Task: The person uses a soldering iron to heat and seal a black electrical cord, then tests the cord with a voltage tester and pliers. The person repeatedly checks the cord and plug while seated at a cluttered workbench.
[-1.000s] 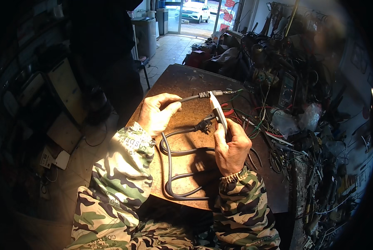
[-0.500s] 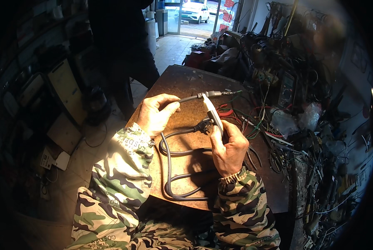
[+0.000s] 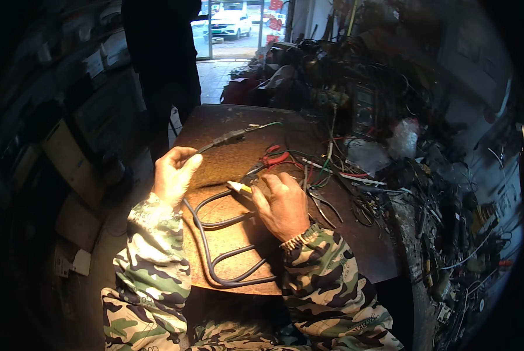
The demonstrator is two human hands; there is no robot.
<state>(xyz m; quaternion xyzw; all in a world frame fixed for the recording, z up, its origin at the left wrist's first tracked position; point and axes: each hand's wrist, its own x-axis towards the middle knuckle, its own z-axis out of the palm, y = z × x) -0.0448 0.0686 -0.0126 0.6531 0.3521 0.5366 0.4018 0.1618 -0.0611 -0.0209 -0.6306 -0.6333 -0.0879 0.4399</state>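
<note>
My left hand (image 3: 175,175) is closed on a dark power cable (image 3: 206,147) and holds its end up over the table. That end has a thick dark sleeve (image 3: 229,138) with a thin green wire sticking out beyond it. My right hand (image 3: 282,203) is low over the tabletop, its fingers closed round a knife (image 3: 240,188) whose bright tip points left, apart from the cable end. The rest of the cable lies in loops between my forearms, partly hidden behind my right hand. Red-handled pliers (image 3: 276,157) lie just beyond that hand.
The brown table (image 3: 238,117) is lamp-lit in the middle. Loose wires (image 3: 355,175) and a clear plastic bag (image 3: 403,139) are heaped along its right side. A person in dark clothes (image 3: 162,70) stands beyond its far left corner. A doorway with a parked white car (image 3: 229,22) is behind.
The knife has come away from the cable's sleeve, and my right hand has dropped lower, nearer me. My left hand still holds the cable. The whole view has shifted.
</note>
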